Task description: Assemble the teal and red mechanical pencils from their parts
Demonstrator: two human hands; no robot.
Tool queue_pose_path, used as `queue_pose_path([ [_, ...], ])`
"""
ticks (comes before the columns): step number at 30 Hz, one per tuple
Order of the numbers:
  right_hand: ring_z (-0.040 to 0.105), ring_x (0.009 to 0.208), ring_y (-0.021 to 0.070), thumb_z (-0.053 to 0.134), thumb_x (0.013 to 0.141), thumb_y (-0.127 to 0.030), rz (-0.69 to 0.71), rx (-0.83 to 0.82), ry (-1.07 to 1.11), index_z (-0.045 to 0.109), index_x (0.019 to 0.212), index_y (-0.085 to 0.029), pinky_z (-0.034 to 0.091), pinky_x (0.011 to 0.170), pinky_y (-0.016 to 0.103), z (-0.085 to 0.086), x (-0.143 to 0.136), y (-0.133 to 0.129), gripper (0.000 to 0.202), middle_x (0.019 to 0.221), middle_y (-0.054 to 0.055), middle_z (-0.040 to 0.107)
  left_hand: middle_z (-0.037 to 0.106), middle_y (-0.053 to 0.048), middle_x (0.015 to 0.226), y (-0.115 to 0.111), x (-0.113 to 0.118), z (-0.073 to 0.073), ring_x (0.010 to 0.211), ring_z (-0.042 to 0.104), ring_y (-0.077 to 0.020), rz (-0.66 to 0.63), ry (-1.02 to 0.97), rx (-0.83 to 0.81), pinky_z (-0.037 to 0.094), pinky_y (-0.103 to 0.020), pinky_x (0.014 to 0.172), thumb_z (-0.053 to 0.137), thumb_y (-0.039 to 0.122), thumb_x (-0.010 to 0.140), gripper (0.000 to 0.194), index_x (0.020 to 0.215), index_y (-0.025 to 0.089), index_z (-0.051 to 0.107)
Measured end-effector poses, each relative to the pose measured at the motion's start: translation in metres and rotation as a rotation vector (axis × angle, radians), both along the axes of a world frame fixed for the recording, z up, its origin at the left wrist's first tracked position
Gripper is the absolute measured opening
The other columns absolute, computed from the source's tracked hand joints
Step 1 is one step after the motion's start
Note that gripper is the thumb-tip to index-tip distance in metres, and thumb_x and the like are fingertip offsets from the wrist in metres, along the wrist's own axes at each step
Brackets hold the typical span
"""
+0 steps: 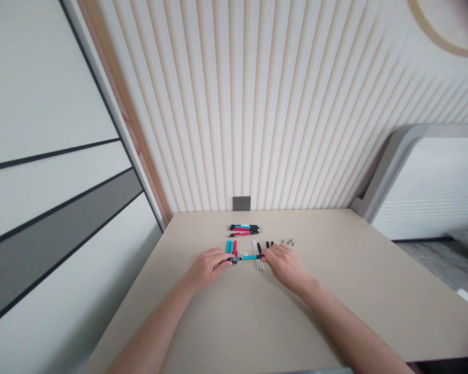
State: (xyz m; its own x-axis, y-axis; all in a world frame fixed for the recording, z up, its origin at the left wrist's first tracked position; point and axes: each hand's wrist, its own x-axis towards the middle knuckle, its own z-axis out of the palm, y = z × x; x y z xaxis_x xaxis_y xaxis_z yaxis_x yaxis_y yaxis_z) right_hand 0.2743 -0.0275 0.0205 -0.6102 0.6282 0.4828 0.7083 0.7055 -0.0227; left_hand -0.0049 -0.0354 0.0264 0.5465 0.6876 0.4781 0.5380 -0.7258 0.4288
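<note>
A blue and black pen (249,257) is stretched level between my two hands, just above the table. My left hand (209,266) pinches its black end at the left. At the right end, my right hand (284,264) grips the black tip part with thumb and fingers. Behind the pen lie blue barrels (229,246) and a pink barrel (235,245), standing side by side near my left fingers. White refill tubes (256,249) lie under and behind the pen's right half. Black grip pieces (268,244) sit by my right fingers, partly hidden.
Several whole pens (244,227) lie in a group farther back on the beige table (226,322). Small grey tips (289,242) are beyond my right hand. A socket (241,203) is on the ribbed wall behind, a white cabinet (62,270) to the left, a bed headboard (425,171) to the right.
</note>
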Motion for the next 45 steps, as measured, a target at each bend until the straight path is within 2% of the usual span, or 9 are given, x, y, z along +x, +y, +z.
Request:
queue_pose_path([
  [4,0.050,0.064,0.0154,0.036,0.099,-0.028,-0.011,-0.098,0.005,0.059,0.084,-0.016,0.031,0.065,0.029,-0.001,-0.001,-0.001,0.030,0.069,0.004,0.059,0.068,-0.003,0.076,0.001,0.000,-0.003,0.067,0.060,-0.0128,0.015,0.007,-0.065,0.046,-0.022,0.066,0.049,0.031,0.094,0.026,0.111,0.018,0.064],
  [7,0.052,0.069,0.0165,0.032,0.100,-0.030,0.026,-0.238,0.086,0.059,0.089,-0.015,0.034,0.067,0.029,0.003,-0.003,-0.005,0.032,0.076,0.006,0.061,0.068,-0.003,0.073,0.002,0.000,-0.004,0.066,0.061,-0.0131,0.035,-0.006,0.054,0.047,-0.023,0.066,0.045,0.029,0.096,0.026,0.109,0.018,0.064],
  [15,0.045,0.058,0.0113,0.023,0.095,-0.058,0.193,-0.997,0.589,0.057,0.077,-0.016,0.038,0.059,0.024,0.005,-0.007,-0.007,0.057,0.064,0.000,0.054,0.065,-0.006,0.075,0.000,-0.005,0.003,0.066,0.057,-0.0144,0.057,0.049,0.382,0.044,-0.026,0.063,0.046,0.022,0.095,0.023,0.110,0.014,0.062],
  [19,0.045,0.055,0.0110,0.028,0.090,-0.066,0.230,-1.271,0.671,0.059,0.088,-0.015,0.038,0.055,0.024,-0.005,-0.006,-0.003,0.060,0.063,0.000,0.056,0.067,-0.007,0.081,0.000,-0.006,0.002,0.070,0.058,-0.0149,-0.003,0.104,0.436,0.045,-0.028,0.066,0.046,0.019,0.095,0.025,0.116,0.015,0.059],
  [21,0.044,0.052,0.0106,0.028,0.090,-0.066,0.238,-1.328,0.643,0.057,0.086,-0.016,0.035,0.053,0.024,-0.007,-0.004,-0.002,0.059,0.060,-0.001,0.054,0.067,-0.007,0.084,0.001,-0.006,0.002,0.071,0.058,-0.0150,-0.013,0.121,0.459,0.046,-0.029,0.067,0.048,0.019,0.094,0.025,0.116,0.016,0.058],
  [23,0.041,0.050,0.0101,0.027,0.091,-0.064,0.220,-1.247,0.587,0.053,0.076,-0.017,0.033,0.052,0.023,-0.006,-0.003,-0.001,0.056,0.057,-0.002,0.049,0.067,-0.007,0.085,0.002,-0.006,0.002,0.072,0.058,-0.0154,-0.006,0.145,0.459,0.046,-0.029,0.068,0.048,0.020,0.094,0.022,0.113,0.016,0.059],
  [28,0.039,0.054,0.0106,0.027,0.096,-0.054,0.090,-0.797,0.432,0.046,0.067,-0.018,0.032,0.056,0.025,-0.002,-0.002,0.000,0.050,0.058,-0.003,0.045,0.062,-0.006,0.075,0.003,-0.002,0.003,0.071,0.057,-0.0163,0.006,0.252,0.397,0.045,-0.029,0.068,0.044,0.023,0.095,0.019,0.094,0.015,0.061],
  [35,0.043,0.055,0.0119,0.024,0.099,-0.040,0.072,-0.605,0.324,0.049,0.072,-0.018,0.031,0.058,0.026,-0.001,0.000,-0.002,0.043,0.061,-0.001,0.050,0.057,-0.005,0.071,0.000,0.002,-0.003,0.068,0.051,-0.0171,0.005,0.203,0.287,0.042,-0.029,0.066,0.040,0.029,0.097,0.026,0.085,0.015,0.058],
  [45,0.048,0.068,0.0164,0.033,0.099,-0.033,0.055,-0.138,0.165,0.058,0.081,-0.016,0.031,0.067,0.028,0.007,0.005,-0.002,0.035,0.071,0.006,0.058,0.055,-0.001,0.064,-0.004,0.008,0.003,0.061,0.051,-0.0124,-0.001,-0.033,-0.079,0.039,-0.021,0.059,0.041,0.028,0.096,0.028,0.079,0.015,0.059],
])
